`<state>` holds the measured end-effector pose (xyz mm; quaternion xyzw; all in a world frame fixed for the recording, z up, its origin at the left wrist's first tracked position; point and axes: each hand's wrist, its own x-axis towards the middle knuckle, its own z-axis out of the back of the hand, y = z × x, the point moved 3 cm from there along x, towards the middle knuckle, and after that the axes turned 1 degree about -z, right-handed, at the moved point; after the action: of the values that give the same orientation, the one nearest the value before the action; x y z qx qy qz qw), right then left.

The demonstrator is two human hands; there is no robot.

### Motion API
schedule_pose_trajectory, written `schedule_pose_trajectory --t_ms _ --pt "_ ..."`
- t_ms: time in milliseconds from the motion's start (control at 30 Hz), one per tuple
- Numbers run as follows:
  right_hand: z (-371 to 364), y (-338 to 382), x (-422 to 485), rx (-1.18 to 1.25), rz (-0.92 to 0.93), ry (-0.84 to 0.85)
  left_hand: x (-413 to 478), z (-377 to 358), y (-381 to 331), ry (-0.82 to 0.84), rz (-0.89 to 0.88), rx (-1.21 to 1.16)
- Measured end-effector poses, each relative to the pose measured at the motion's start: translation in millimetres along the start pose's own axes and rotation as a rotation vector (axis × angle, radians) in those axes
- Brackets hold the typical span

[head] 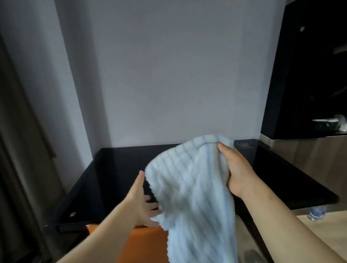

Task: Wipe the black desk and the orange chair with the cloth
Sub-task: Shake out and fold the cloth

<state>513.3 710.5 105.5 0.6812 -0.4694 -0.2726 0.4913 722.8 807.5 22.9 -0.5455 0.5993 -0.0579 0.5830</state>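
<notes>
Pinched by the right hand [239, 174], the blue striped cloth [187, 191] should be bunched against the open-fingered left hand [141, 199] before the black desk [110, 175] is wiped.

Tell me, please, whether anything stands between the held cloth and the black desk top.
Nothing visible does: the right hand holds the cloth above the black desk, and no object shows on the desk's visible top.

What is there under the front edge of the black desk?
An orange chair shows just below the desk edge. The hanging cloth covers part of it; its seat and legs cannot be seen.
</notes>
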Motion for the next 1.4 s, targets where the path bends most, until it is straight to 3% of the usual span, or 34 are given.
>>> schedule_pose_trajectory --t_ms 33,100,267,333,467,567,733,867,1000,1100,1233,1300,1400 --pt "3.3 -0.2 -1.8 -0.028 -0.012 0.007 0.1 -11.0 9.9 0.126 0.041 0.053" --pt "12.6 -0.2 -6.6 -0.075 -0.028 0.004 1.2 -27.4 10.6 0.182 -0.03 0.135" --pt "40.9 11.5 -22.0 -0.104 -0.041 -0.053 2.0 -63.5 12.0 0.039 -0.188 0.326" --pt "49.9 19.3 -28.2 -0.075 -0.037 -0.053 5.0 -80.3 28.7 0.1 -0.14 0.375" --pt "74.1 31.3 -41.6 0.006 -0.055 -0.078 7.5 -122.8 66.4 0.409 0.147 0.292" --pt "101.7 33.6 -50.3 -0.022 -0.066 -0.139 12.7 -145.4 75.3 0.459 0.13 0.315" --pt "157.0 32.3 -58.5 -0.101 -0.022 -0.393 28.4 -169.8 65.3 0.385 0.086 0.39" --pt "198.7 31.9 -55.7 -0.317 0.052 -0.695 48.3 -193.4 33.0 0.383 -0.158 0.399" --pt "223.7 40.4 -37.1 -0.476 0.209 -0.842 70.8 -222.9 0.4 0.42 -0.32 0.669" --pt "236.6 46.4 -8.5 -0.525 0.205 -0.802 89.6 -246.3 -25.7 0.258 -0.527 0.766" --pt "244.5 62.1 33.6 -0.689 0.137 -0.632 105.7 -277.3 -52.2 0.517 -0.563 0.771" --pt "246.8 74.1 53.8 -0.978 0.086 -0.507 117.3 -287.7 -64.1 0.552 -0.671 0.962" --pt "258.5 82.9 76.6 -1.55 -0.082 -0.372 133.6 -302.3 -86.9 0.365 -0.988 1.295"
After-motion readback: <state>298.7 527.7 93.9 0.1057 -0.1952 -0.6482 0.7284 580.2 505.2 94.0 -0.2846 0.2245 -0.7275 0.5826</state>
